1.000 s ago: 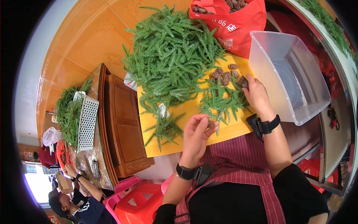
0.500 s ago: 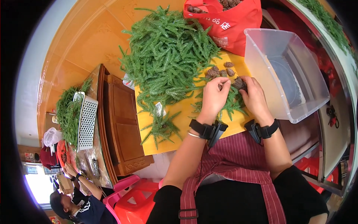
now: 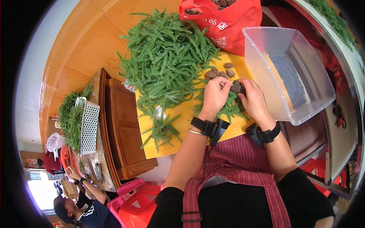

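Note:
Between my hands is a brown pine cone (image 3: 238,87), gripped in the curled fingers of my right hand (image 3: 254,100). My left hand (image 3: 216,98) is closed in a pinch against the cone's left side; whatever its fingertips hold is hidden. Below both hands, a green artificial fir sprig (image 3: 231,108) lies on the yellow tabletop (image 3: 182,142). Just beyond my left fingers sit several loose pine cones (image 3: 215,73). A big heap of green fir sprigs (image 3: 167,57) covers the far left of the table, with a separate sprig (image 3: 161,133) nearer me.
A red bag (image 3: 237,32) of pine cones stands at the back. To the right is a clear plastic bin (image 3: 272,72). At far left, a person (image 3: 91,209) works at another table beside a white perforated basket (image 3: 90,127). A red stool (image 3: 138,211) stands at lower left.
My left hand has come closer to the pine cone, and its fingertips now meet the cone's side. The right hand keeps its hold. The whole view has shifted slightly.

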`<state>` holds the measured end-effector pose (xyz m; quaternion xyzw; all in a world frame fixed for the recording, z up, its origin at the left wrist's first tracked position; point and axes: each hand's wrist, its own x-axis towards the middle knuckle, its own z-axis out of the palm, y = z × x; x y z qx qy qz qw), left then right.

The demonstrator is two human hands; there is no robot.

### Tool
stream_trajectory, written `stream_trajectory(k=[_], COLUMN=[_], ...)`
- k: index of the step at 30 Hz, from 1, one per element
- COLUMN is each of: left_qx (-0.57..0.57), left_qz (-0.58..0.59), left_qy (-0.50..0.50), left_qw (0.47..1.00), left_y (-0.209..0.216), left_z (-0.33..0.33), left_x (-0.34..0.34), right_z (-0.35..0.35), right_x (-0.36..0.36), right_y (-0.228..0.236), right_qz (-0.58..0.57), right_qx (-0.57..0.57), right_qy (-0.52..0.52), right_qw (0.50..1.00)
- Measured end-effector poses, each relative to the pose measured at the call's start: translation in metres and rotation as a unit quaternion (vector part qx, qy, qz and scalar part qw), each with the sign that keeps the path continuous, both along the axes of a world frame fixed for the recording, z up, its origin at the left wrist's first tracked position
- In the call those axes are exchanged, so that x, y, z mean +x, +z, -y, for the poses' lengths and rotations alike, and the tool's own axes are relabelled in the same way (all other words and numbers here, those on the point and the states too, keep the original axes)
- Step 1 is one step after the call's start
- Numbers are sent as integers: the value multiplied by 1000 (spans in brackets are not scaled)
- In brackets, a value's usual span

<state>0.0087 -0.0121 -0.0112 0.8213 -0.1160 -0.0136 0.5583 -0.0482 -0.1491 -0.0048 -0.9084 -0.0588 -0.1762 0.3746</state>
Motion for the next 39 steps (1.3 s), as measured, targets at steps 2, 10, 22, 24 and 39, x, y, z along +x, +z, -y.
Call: stream_trajectory(k=[2, 10, 22, 24, 39], left_qx=[-12, -37, -362, -364, -379], left_qz=[3, 125, -79, -84, -29], left_qy=[2, 103, 18, -8, -83], left_qw=[1000, 986, 929, 927, 921], left_y=[1, 53, 67, 66, 62], left_z=[-4, -59, -58, -54, -65], left_x=[1, -14, -83, -87, -101], right_z=[-1, 4, -19, -23, -29], right_x=[0, -2, -41, -46, -51], right_y=[0, -3, 73, 74, 75], right_qz=[1, -37, -128, -105, 21], right_qx=[-9, -35, 472, 453, 475], right_qy=[-4, -34, 225, 230, 166], right_qw=[1000, 998, 843, 855, 864])
